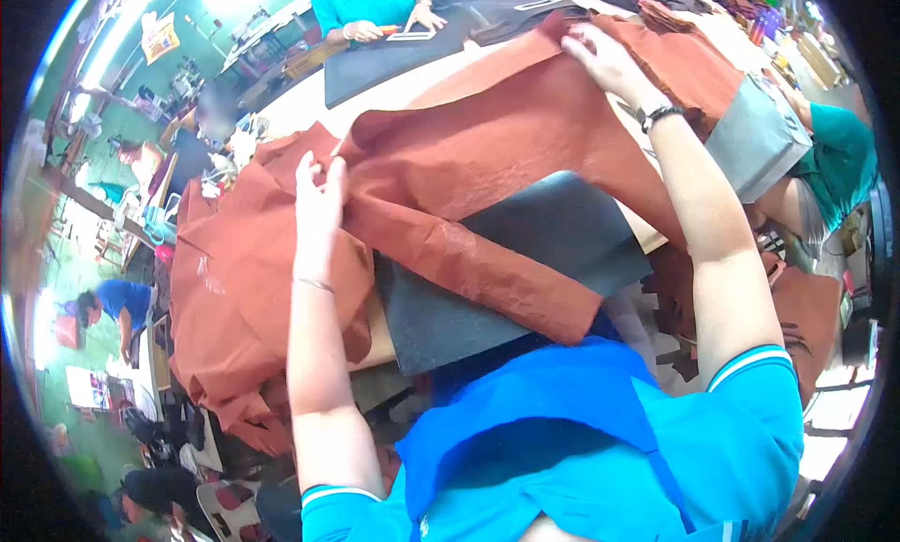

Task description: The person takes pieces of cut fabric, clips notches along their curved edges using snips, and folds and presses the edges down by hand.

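A large reddish-brown leather sheet (pixel 497 148) spreads across the work table, raised and folded between my two hands. My left hand (pixel 321 195) pinches the leather near its bunched left part. On the far right, my right hand (pixel 605 59) grips the sheet's upper edge, with fingers bent over it. One flap of the leather (pixel 487 275) hangs toward my body over a dark grey board (pixel 534 233). That board lies partly under the sheet. Heaped folds of leather (pixel 267 270) drape over the table's left side.
Across the table, a person in teal (pixel 370 3) handles a white template (pixel 412 36) on a black board (pixel 394 68). Another person in green (pixel 839 158) stands at right beside a grey board (pixel 759 139) and stacked leather (pixel 680 68). Further workers sit at left.
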`<state>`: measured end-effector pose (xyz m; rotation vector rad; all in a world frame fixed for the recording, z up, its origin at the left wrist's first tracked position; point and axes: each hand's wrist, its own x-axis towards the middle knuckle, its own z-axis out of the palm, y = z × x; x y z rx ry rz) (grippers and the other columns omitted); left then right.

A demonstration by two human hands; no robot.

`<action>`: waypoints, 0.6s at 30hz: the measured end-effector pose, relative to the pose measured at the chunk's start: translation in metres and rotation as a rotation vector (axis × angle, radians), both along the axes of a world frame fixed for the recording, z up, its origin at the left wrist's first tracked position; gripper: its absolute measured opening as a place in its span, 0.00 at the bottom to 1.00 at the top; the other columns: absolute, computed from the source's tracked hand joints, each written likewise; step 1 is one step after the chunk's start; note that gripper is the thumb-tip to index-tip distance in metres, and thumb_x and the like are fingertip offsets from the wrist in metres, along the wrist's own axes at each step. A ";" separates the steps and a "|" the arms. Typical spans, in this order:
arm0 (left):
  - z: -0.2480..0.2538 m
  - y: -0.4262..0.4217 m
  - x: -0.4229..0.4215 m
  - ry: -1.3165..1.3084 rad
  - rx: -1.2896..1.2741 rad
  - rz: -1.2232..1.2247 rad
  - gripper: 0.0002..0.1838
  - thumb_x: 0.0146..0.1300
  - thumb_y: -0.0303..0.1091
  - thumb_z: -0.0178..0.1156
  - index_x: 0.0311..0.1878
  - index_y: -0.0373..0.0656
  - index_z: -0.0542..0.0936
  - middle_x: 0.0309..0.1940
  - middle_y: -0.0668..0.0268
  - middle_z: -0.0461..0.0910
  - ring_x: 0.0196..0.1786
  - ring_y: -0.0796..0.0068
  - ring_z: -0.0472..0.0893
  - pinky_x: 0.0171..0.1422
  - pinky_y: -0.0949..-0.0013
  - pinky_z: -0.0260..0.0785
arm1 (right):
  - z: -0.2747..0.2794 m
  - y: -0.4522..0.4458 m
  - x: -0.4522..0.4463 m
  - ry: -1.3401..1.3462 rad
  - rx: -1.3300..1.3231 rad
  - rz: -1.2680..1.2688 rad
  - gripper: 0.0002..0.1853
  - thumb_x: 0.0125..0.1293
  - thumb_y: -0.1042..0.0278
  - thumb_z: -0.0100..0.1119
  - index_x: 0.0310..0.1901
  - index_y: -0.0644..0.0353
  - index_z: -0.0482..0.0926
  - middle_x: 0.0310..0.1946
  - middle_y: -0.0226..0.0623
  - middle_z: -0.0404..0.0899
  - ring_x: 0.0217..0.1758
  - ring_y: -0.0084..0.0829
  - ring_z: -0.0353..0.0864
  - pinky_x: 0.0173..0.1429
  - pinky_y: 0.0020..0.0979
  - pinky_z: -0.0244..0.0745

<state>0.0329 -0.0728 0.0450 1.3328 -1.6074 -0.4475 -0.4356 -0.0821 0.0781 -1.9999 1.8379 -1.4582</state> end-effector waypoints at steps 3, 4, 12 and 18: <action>-0.017 0.051 -0.037 -0.265 -0.109 0.123 0.37 0.65 0.51 0.65 0.67 0.33 0.68 0.61 0.48 0.72 0.59 0.51 0.75 0.62 0.55 0.69 | -0.058 0.020 -0.059 0.195 0.317 -0.099 0.24 0.72 0.49 0.54 0.56 0.61 0.77 0.53 0.49 0.82 0.62 0.47 0.77 0.64 0.43 0.72; -0.032 0.064 -0.037 -0.439 -0.088 0.120 0.37 0.64 0.54 0.65 0.66 0.35 0.70 0.57 0.51 0.74 0.58 0.53 0.75 0.62 0.55 0.69 | -0.082 0.028 -0.085 0.291 0.467 -0.123 0.22 0.70 0.51 0.53 0.56 0.60 0.78 0.55 0.53 0.80 0.62 0.49 0.77 0.64 0.45 0.72; -0.077 0.118 -0.065 -0.781 0.100 0.128 0.36 0.60 0.64 0.63 0.58 0.42 0.78 0.54 0.59 0.77 0.59 0.57 0.74 0.61 0.52 0.65 | -0.148 0.134 -0.118 0.642 0.515 -0.327 0.14 0.73 0.67 0.49 0.56 0.57 0.76 0.51 0.50 0.80 0.54 0.51 0.79 0.57 0.48 0.75; -0.098 0.087 -0.075 -0.557 0.144 -0.071 0.23 0.61 0.50 0.67 0.51 0.43 0.78 0.46 0.61 0.78 0.51 0.57 0.78 0.54 0.53 0.70 | -0.156 0.124 -0.115 0.169 0.147 -0.396 0.13 0.78 0.68 0.44 0.55 0.62 0.76 0.47 0.53 0.82 0.52 0.49 0.81 0.55 0.44 0.74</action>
